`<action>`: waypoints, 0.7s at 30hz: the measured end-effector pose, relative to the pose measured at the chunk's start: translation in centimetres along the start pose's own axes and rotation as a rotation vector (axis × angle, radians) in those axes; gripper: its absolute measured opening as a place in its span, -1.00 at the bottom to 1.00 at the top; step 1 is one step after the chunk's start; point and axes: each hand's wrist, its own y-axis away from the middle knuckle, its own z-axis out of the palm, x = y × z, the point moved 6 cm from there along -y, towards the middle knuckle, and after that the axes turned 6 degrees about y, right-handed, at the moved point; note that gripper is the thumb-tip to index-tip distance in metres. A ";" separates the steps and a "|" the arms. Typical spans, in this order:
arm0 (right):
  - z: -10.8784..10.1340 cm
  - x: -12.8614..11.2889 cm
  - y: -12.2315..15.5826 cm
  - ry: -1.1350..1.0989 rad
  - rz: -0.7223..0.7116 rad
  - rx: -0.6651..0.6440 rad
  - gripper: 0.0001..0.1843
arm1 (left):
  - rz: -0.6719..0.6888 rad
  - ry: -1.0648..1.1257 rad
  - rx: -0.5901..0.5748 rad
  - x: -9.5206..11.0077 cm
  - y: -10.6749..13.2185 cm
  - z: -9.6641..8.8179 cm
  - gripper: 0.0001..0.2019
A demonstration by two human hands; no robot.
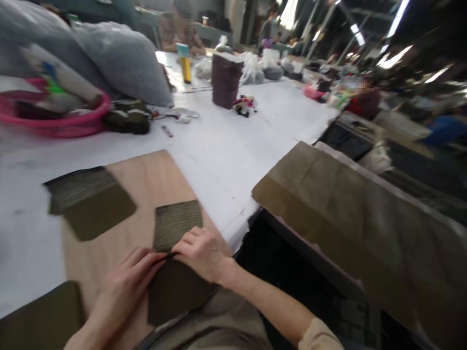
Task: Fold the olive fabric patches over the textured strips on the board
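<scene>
A dark olive fabric piece [178, 291] is pinched along its upper edge by both my hands. My left hand [127, 277] grips that edge from the left, thumb and fingers pressed together. Close beside it, my right hand [199, 250] is closed on the same edge. Just beyond my fingers lies a ribbed olive fabric section [177, 221]; whether it joins the held piece is hidden. Everything is over a pale wooden board [153, 180]. On the board's left part rests another olive fabric piece [98, 214] with a ribbed upper part.
More olive fabric [40, 316] lies at the lower left. A pink basket [91, 121] and large grey plastic bags [120, 58] stand at the back left of the white table [277, 121]. Long olive fabric panels [350, 223] are stacked at the right. A person [180, 29] sits across the table.
</scene>
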 end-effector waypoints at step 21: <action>0.8 0.3 0.5 -0.157 0.044 -0.012 -0.75 | -0.043 0.022 0.093 -0.4 0.7 -0.5 -0.84</action>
